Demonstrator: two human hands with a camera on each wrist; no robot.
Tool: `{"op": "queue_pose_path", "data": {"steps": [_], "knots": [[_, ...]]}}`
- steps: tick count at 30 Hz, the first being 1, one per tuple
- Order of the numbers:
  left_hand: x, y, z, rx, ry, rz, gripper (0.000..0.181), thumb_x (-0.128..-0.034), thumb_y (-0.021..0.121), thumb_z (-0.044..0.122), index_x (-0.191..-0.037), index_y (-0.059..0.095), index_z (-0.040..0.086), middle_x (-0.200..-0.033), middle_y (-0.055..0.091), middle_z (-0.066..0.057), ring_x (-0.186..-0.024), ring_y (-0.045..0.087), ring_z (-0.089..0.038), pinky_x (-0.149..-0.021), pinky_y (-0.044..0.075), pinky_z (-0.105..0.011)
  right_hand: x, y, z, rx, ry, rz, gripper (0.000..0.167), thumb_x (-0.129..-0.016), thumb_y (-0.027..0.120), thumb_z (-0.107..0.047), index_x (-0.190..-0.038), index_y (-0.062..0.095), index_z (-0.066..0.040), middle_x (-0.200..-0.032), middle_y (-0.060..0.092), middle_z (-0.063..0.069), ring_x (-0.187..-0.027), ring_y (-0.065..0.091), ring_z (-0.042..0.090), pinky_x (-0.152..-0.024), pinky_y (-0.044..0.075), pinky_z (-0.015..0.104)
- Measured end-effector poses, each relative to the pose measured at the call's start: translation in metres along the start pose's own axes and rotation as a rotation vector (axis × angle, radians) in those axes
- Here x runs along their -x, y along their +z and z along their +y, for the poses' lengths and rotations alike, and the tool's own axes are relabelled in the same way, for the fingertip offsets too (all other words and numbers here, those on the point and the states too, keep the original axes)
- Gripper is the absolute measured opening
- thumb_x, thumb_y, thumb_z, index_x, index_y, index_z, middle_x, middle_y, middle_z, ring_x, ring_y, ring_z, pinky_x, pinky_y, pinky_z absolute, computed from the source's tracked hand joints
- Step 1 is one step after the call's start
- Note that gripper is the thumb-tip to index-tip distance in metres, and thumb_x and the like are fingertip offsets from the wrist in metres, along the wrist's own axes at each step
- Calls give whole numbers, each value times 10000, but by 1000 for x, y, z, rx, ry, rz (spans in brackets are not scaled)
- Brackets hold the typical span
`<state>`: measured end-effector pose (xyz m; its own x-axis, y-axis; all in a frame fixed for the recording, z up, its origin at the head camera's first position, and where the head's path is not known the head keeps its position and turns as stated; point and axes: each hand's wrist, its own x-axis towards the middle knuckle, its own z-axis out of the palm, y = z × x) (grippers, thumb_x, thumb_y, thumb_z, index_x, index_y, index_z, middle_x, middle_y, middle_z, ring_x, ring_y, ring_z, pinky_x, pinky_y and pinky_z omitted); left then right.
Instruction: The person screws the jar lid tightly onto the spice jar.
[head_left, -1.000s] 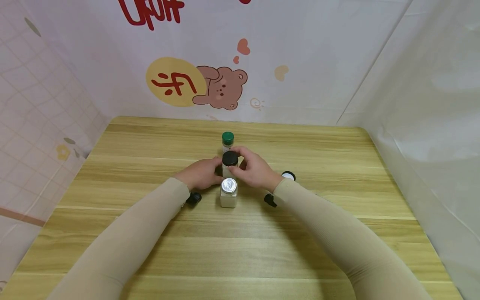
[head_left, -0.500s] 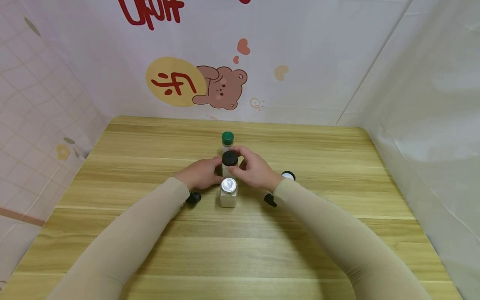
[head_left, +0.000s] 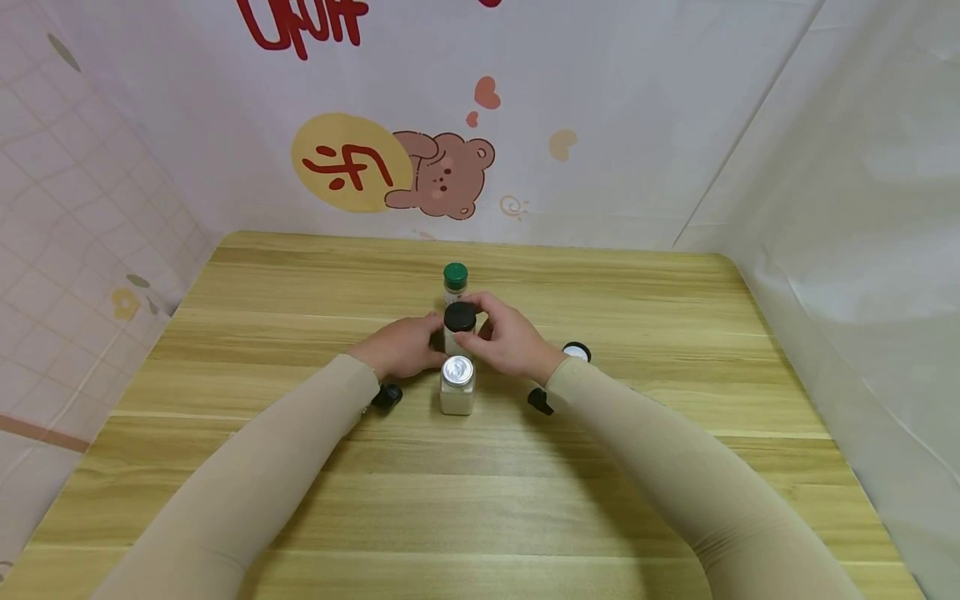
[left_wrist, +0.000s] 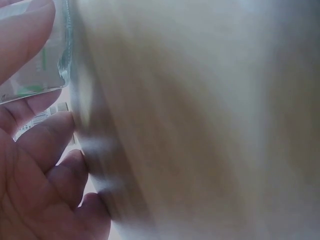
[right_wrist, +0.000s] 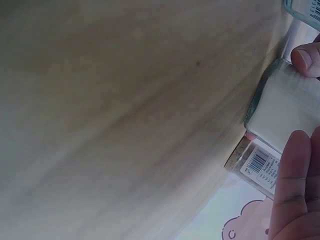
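At the table's middle stands a square glass jar with a black lid, filled with something whitish. My left hand holds its body from the left; in the left wrist view the thumb lies across the glass. From the right, my right hand grips the same jar just under the lid, thumb in front and fingers behind. The right wrist view shows the jar's pale side between thumb and fingers. Directly in front is a similar jar with a silver top. Behind stands a green-capped spice jar, partly hidden.
Beside the left sleeve lies a small black object, partly covered. Near the right wrist are another black piece and a round black-rimmed lid with a white inside. The wooden table meets a printed white curtain at the back.
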<state>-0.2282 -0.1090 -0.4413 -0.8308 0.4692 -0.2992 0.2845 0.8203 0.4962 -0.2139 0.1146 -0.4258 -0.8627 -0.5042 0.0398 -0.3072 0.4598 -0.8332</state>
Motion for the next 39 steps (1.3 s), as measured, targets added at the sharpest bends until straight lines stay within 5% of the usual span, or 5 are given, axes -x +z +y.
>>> {"op": "queue_pose_path", "data": {"steps": [5, 14, 21, 31, 39], "knots": [[-1, 1, -1, -5, 8, 5, 601, -997, 720, 400, -1533, 505, 231, -1537, 581, -111, -1448, 535, -321, -1222, 405, -523, 0, 1, 1, 1, -33, 3, 575, -1007, 703, -213, -1532, 493, -112, -1300, 662, 76, -721, 622, 209, -632, 512, 264], [-1, 1, -2, 0, 7, 5, 645, -999, 717, 412, -1574, 472, 256, -1563, 560, -109, -1467, 515, -326, -1231, 391, -535, 0, 1, 1, -14, -10, -3, 454, -1018, 703, -244, -1438, 555, -158, -907, 697, 87, -656, 587, 170, -584, 490, 273], [-1, 0, -1, 2, 15, 4, 636, -997, 723, 396, -1567, 479, 250, -1562, 560, -105, -1463, 519, -322, -1230, 393, -526, 1, 1, 1, -8, -18, 3, 495, -1014, 699, -239, -1466, 525, -141, -1053, 706, 66, -691, 613, 204, -611, 510, 290], [0, 0, 0, 3, 9, 4, 631, -997, 723, 403, -1559, 486, 242, -1550, 569, -106, -1458, 524, -323, -1226, 400, -526, 0, 1, 1, -8, 2, -6, 471, -1019, 708, -261, -1449, 540, -169, -858, 680, 97, -649, 580, 168, -577, 491, 280], [1, -1, 1, 4, 7, 3, 639, -995, 725, 404, -1562, 486, 234, -1570, 551, -123, -1469, 512, -331, -1231, 394, -528, 0, 1, 2, -9, -22, -1, 503, -1005, 722, -248, -1459, 528, -153, -997, 708, 71, -691, 617, 210, -607, 512, 292]]}}
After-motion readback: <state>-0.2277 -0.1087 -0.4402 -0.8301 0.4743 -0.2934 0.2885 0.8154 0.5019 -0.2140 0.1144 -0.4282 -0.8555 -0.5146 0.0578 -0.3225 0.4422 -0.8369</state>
